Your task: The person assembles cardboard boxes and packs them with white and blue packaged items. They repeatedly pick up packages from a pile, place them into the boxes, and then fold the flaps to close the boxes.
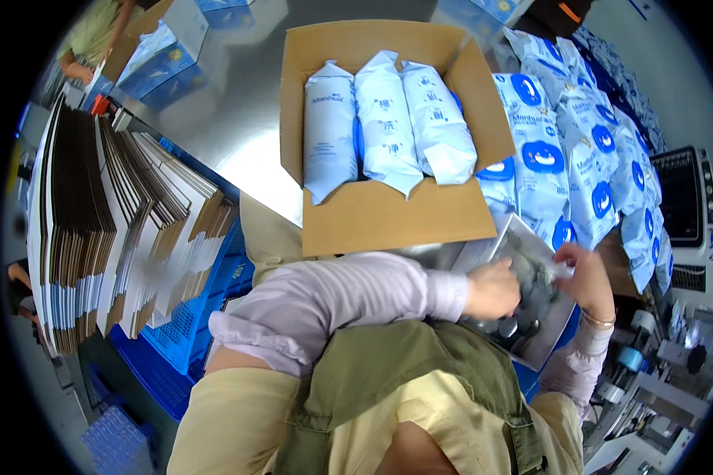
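Note:
An open white box (557,339) sits to the right of my body, holding several small grey, shiny pieces (523,310) whose kind I cannot make out. Over its left side is my left hand (493,290), fingers curled down among the pieces; whatever they grip is hidden. My right hand (590,279) is raised at the box's right edge, pinching a small whitish translucent piece (561,271), blurred. In front of me stands an open cardboard carton (396,226) with three white-and-blue soft packs (388,131) side by side in it.
More blue-and-white packs (543,150) are heaped at the right. Flattened cartons (79,229) stand stacked at the left over blue plastic crates (178,336). A machine (642,372) is at the lower right. Across the metal table (242,87), another person (87,47) is beside a blue box (162,59).

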`<control>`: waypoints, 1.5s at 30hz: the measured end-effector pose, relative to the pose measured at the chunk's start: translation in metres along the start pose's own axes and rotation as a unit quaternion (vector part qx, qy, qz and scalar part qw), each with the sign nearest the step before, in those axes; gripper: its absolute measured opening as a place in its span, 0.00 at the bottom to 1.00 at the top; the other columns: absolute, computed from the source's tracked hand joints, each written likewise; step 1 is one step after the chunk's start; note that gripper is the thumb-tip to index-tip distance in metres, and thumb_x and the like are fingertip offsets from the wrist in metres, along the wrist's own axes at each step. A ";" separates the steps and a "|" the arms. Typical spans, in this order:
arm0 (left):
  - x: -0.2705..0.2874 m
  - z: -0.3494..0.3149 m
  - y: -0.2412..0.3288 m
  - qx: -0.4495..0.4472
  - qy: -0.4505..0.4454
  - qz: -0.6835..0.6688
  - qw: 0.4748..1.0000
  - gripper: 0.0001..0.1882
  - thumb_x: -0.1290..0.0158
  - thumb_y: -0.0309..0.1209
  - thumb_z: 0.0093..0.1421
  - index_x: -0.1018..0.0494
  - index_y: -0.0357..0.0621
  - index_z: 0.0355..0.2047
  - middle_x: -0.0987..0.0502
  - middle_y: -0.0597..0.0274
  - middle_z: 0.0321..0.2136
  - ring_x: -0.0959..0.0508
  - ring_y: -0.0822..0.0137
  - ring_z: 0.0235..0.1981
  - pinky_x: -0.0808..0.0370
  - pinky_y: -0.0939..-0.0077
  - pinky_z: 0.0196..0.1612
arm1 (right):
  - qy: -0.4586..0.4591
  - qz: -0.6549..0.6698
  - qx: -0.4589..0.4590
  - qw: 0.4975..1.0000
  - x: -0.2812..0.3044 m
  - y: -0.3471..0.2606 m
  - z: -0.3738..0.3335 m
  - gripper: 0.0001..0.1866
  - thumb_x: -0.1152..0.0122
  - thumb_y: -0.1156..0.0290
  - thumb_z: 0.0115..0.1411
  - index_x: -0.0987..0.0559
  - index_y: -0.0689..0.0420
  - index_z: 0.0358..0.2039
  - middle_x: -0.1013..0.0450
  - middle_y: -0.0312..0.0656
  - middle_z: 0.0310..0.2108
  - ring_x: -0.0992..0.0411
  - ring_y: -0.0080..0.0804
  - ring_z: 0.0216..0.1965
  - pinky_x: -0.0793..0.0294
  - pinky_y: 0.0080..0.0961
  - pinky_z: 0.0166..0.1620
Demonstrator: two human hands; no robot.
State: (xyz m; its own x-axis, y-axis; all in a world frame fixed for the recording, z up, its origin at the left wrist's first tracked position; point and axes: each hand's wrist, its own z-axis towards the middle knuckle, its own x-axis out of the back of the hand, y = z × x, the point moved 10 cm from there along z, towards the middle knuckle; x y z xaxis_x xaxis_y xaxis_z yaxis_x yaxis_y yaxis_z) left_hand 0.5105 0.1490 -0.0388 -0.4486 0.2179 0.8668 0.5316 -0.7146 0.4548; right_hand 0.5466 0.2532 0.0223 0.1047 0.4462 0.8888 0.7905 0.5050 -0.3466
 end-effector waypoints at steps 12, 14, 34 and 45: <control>0.307 -0.387 0.074 0.336 0.384 0.562 0.651 0.15 0.44 0.26 0.56 0.29 0.37 0.44 0.28 0.47 0.47 0.26 0.50 0.48 0.27 0.57 0.51 | 0.008 0.500 0.060 0.864 -0.041 -0.068 0.086 0.33 0.38 0.79 0.53 0.39 0.65 0.59 0.37 0.49 0.57 0.36 0.32 0.57 0.34 0.31 0.57; 0.353 -0.460 0.094 0.460 0.335 0.615 0.546 0.27 0.40 0.30 0.55 0.35 0.38 0.54 0.32 0.49 0.52 0.30 0.52 0.53 0.30 0.61 0.54 | -0.066 0.478 0.005 0.876 -0.079 -0.084 0.109 0.34 0.44 0.73 0.61 0.48 0.63 0.64 0.43 0.46 0.61 0.41 0.32 0.60 0.43 0.29 0.62; 0.361 -0.593 0.071 0.567 0.563 0.195 0.569 0.28 0.42 0.15 0.42 0.30 0.31 0.48 0.35 0.51 0.57 0.31 0.60 0.56 0.33 0.68 0.57 | 0.037 0.379 0.420 0.824 -0.041 -0.382 0.301 0.23 0.38 0.74 0.55 0.29 0.59 0.53 0.26 0.39 0.41 0.28 0.25 0.42 0.27 0.23 0.45; 0.367 -0.561 0.120 0.607 0.381 0.417 0.559 0.20 0.46 0.21 0.53 0.27 0.36 0.49 0.23 0.50 0.46 0.24 0.59 0.48 0.32 0.71 0.54 | -0.058 0.510 0.290 0.807 -0.029 -0.259 0.256 0.16 0.43 0.79 0.58 0.29 0.66 0.48 0.25 0.41 0.36 0.26 0.24 0.38 0.26 0.19 0.44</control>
State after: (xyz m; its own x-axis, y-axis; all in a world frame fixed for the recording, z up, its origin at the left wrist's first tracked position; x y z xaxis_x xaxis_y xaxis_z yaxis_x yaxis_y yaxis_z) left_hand 0.0069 -0.2297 0.2193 0.3893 -0.5315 0.7523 0.6731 0.7217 0.1616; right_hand 0.1844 0.2991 0.0095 0.4385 0.8983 0.0288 -0.0911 0.0764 -0.9929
